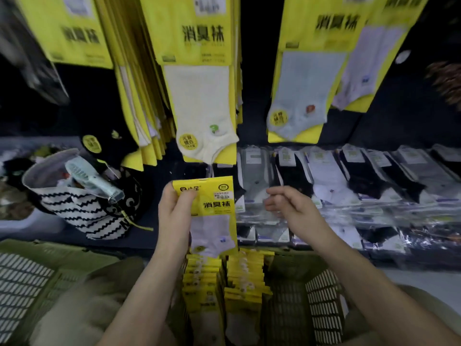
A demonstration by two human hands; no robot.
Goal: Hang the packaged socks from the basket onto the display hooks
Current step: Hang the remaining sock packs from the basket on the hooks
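Item: one flat yellow card-backed pack of pale ankle socks (214, 216).

Location: I logged it upright above the dark slatted plastic basket (321, 303). It sat below the matching yellow sock packs hanging on the display (199, 71) and touched neither.

Hold: my left hand (174, 208) pinched the pack's upper left corner, thumb on the printed face and fingers behind the card. My right hand (287, 206) hung just beside the pack's right edge with fingers loosely curled, holding nothing.

Stock remaining: two upright stacks of yellow sock packs (224, 283) stood on edge in the basket.

Handling, as I judged it:
- The pack looked very light, since a one-corner pinch carried it without sag.
- The card header seemed stiff enough to steer by.
- The sock half below looked soft and would likely flex if squeezed.
- The face had a slight sheen, so I rated it mildly slippery.
- It did not look fragile, though the card could crease.

Best grip: the top header, on both corners, leaving the centre free for the hang slot. I could not make out that slot clearly. The display hooks themselves were hidden behind the hanging stock.
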